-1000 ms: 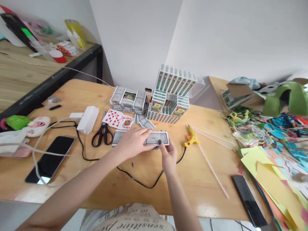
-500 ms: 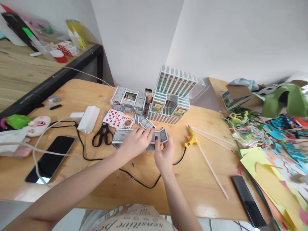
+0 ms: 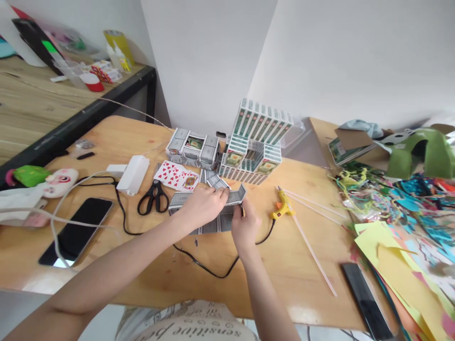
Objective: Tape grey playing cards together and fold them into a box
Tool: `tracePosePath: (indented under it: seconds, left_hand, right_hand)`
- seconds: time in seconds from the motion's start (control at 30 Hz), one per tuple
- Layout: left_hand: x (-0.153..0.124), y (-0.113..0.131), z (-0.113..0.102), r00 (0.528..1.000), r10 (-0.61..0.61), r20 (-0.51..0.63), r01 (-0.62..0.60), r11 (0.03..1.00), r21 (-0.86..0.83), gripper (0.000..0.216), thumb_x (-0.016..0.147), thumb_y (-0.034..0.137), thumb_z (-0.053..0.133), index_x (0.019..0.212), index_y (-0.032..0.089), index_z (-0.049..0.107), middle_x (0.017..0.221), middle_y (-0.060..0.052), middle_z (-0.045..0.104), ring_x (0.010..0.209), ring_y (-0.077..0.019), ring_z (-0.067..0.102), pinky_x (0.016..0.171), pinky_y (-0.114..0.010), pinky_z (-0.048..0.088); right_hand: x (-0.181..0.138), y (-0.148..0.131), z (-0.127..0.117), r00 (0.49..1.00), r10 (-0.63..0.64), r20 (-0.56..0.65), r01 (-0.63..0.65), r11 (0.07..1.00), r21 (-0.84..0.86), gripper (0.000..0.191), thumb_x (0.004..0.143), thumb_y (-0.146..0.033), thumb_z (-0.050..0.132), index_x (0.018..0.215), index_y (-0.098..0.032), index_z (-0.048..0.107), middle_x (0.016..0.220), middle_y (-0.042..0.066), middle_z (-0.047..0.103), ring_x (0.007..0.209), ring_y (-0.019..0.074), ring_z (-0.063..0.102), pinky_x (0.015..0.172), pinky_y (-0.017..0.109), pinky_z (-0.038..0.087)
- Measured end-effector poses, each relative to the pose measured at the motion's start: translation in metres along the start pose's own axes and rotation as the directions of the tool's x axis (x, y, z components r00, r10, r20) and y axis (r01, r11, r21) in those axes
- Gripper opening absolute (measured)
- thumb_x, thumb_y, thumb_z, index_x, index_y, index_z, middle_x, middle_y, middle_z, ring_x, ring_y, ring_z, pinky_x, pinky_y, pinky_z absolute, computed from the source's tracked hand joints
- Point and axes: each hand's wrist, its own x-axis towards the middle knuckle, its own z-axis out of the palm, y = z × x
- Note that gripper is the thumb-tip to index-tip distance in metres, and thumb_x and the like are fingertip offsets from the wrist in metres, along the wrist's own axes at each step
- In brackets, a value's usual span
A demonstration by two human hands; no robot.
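A strip of joined grey-backed playing cards [image 3: 235,197] lies across the middle of the table, its right end bent upward. My left hand [image 3: 208,204] is closed over the strip's middle from above, fingers pressed together. My right hand [image 3: 246,226] grips the right end, with the fingertips partly hidden behind the cards. More grey card panels [image 3: 213,225] show below the strip. Just beyond my left fingers are small loose card pieces [image 3: 215,180]. Face-up heart cards [image 3: 177,175] and black scissors [image 3: 153,198] lie to the left.
Behind my hands stand a grey card-covered box structure [image 3: 194,148] and a stack of green-and-white card boxes [image 3: 261,123]. A yellow glue gun [image 3: 283,207] rests at right, its black cord running beneath my arms. A phone [image 3: 76,232] lies left; paper scraps [image 3: 401,265] lie right.
The card strip has tilted, so more grey panels show below it. Its right end now stands up more steeply. My right hand has shifted slightly downward; my left stays over the strip.
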Motion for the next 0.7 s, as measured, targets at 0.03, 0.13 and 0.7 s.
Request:
tracePosePath:
  seconds: [0.03, 0.13, 0.7]
  left_hand:
    - [0.000, 0.000, 0.000, 1.000, -0.002, 0.003, 0.002, 1.000, -0.004, 0.036, 0.084, 0.006, 0.034, 0.114, 0.002, 0.052, 0.095, -0.019, 0.066, 0.082, -0.0252, 0.064, 0.061, -0.036, 0.051]
    - [0.000, 0.001, 0.000, 0.999, -0.007, 0.033, 0.008, 1.000, -0.030, 0.033, 0.083, 0.005, 0.035, 0.111, 0.002, 0.053, 0.090, -0.018, 0.066, 0.082, -0.0253, 0.065, 0.063, -0.036, 0.052]
    - [0.002, 0.001, -0.002, 0.985, -0.024, 0.170, 0.033, 0.998, -0.050, 0.020, 0.081, 0.004, 0.040, 0.090, 0.008, 0.057, 0.080, -0.012, 0.067, 0.075, -0.0237, 0.065, 0.062, -0.033, 0.051]
  right_hand:
    - [0.004, 0.002, -0.002, 1.000, -0.028, -0.005, 0.028, 0.999, -0.020, 0.035, 0.083, -0.018, 0.040, 0.111, -0.021, 0.060, 0.109, 0.010, 0.064, 0.101, 0.0237, 0.059, 0.089, 0.040, 0.046]
    - [0.014, 0.007, -0.007, 0.992, -0.121, 0.022, 0.122, 0.990, -0.063, 0.035, 0.082, -0.015, 0.039, 0.106, -0.023, 0.063, 0.107, 0.008, 0.066, 0.098, 0.0213, 0.062, 0.086, 0.037, 0.050]
    - [0.036, 0.015, -0.015, 0.827, -0.450, 0.337, 0.541, 0.799, -0.262, 0.035, 0.072, 0.000, 0.037, 0.082, -0.021, 0.063, 0.084, 0.006, 0.067, 0.091, 0.0201, 0.059, 0.093, 0.038, 0.044]
